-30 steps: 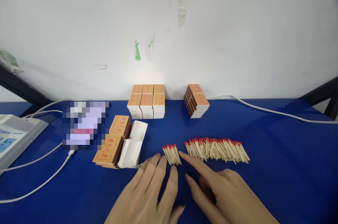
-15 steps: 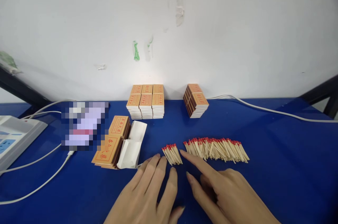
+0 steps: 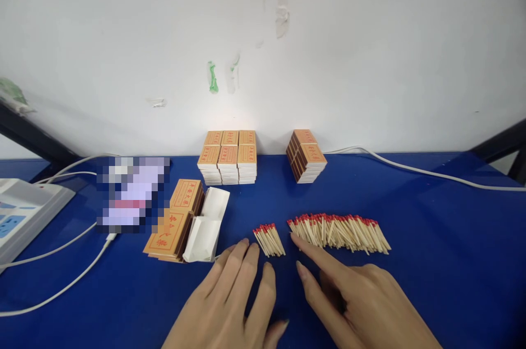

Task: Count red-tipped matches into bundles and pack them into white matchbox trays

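My left hand [image 3: 232, 299] lies flat on the blue table [image 3: 431, 261], fingers stretched out, fingertips just left of a small bunch of red-tipped matches [image 3: 269, 239]. My right hand [image 3: 361, 299] rests beside it with the index finger extended, its tip touching the left end of a long row of matches [image 3: 341, 232]. The other fingers are loosely spread. Neither hand holds anything. Orange matchbox sleeves [image 3: 176, 220] and white inner trays [image 3: 207, 226] lie left of my left hand.
Two stacks of matchboxes [image 3: 228, 157] [image 3: 307, 162] stand by the white wall. A blurred object [image 3: 131, 193] and a white power strip [image 3: 24, 212] with cables [image 3: 57, 289] sit at the left. A white cable [image 3: 431, 173] runs along the back right.
My right index finger has shifted slightly right, from the gap beside the small bunch to the left end of the long row. My left hand has stayed put.
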Demonstrator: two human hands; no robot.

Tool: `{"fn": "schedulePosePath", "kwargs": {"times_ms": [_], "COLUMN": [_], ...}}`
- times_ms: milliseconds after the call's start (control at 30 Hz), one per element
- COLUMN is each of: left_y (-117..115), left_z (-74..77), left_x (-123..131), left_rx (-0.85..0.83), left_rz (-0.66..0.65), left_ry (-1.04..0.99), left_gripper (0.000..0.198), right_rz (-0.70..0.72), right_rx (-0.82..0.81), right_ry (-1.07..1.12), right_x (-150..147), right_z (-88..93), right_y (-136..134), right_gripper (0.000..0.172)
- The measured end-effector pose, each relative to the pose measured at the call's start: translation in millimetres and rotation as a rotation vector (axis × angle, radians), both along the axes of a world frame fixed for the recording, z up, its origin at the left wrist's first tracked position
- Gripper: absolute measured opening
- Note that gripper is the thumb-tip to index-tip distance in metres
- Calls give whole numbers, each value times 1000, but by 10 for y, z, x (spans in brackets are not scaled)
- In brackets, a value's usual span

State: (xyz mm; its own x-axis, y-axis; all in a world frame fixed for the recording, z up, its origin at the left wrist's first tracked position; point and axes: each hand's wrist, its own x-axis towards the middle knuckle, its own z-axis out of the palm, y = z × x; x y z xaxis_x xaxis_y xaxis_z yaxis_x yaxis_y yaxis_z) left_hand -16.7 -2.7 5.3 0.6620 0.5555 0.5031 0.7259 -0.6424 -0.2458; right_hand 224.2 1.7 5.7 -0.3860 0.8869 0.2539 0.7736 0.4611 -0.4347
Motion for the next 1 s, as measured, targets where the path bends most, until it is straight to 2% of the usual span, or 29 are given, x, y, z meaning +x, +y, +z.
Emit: {"fn": "schedulePosePath", "kwargs": {"times_ms": [267, 733, 1000], "left_y": [-18, -30, -27], "left_z": [-13, -31, 8], "left_x": [16, 2, -15], "left_rx": [-7, -14, -19], "left_rz": [-4, -2, -13], "left_ry": [-14, -6, 10], "left_gripper": [37, 37, 38], "right_rz": [-29, -10, -12], "right_rx": [-69, 5, 39], "right_ry": [16, -21, -64], "right_x": [16, 0, 13], "right_z": [5, -13, -42], "right_y": [-21, -10, -26], "right_gripper": [45, 45, 48]}}
